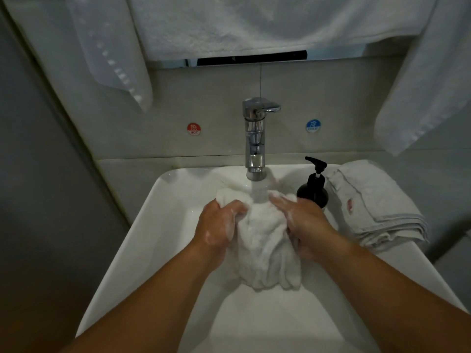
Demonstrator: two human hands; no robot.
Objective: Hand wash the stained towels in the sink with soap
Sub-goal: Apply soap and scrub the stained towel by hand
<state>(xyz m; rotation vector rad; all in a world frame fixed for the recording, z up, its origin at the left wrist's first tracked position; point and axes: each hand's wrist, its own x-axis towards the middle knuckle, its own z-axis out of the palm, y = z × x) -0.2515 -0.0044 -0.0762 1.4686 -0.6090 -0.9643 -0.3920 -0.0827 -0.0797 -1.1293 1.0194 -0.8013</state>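
Head view is dim, and much of the scene is covered. The bunched white towel (265, 240) sits in the middle of the sink (142, 238), hiding the basin floor beneath it. Both palms are turned away against the cloth. The sink's near edge is cut off at the bottom of the frame.

The towel is wet and crumpled into thick folds, its upper end under the stream of water (260, 192) running from the chrome faucet (254, 138). No stain can be made out on the visible folds. The left hand (219, 222), streaked with suds, has its fingers curled into the towel's left side and grips it. The right hand (303, 220), also soapy, lies with straight fingers pressed flat on the towel's right side, its fingertips close to the stream.

A black soap pump bottle (314, 187) stands on the sink's back right corner. Just beside it, a folded towel (377, 200) rests on the surface, with a small red stain (349, 205) on its top.
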